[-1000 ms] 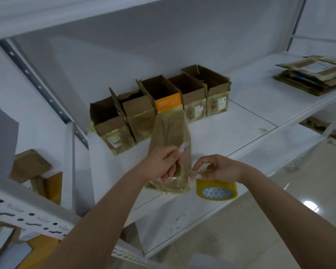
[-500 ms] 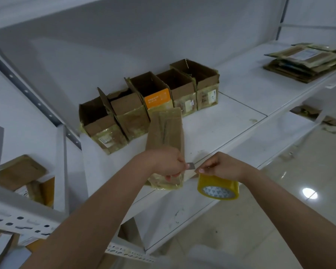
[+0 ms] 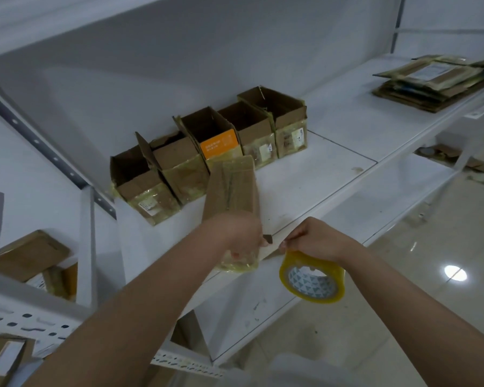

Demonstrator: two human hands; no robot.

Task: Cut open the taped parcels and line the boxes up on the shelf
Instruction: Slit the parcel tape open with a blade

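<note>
At the shelf (image 3: pixel 333 174) front edge, left hand (image 3: pixel 242 236) grips the taped parcel (image 3: pixel 231 191) upright, apparently steadying it for cutting, while right hand (image 3: pixel 316 240) holds a yellow tape roll (image 3: pixel 312 277) and pinches a small blade (image 3: pixel 268 239) beside it

Stockroom, white metal shelving (image 3: pixel 333 174), opened cardboard boxes (image 3: pixel 215 152), flattened cartons (image 3: pixel 436 82)
</note>
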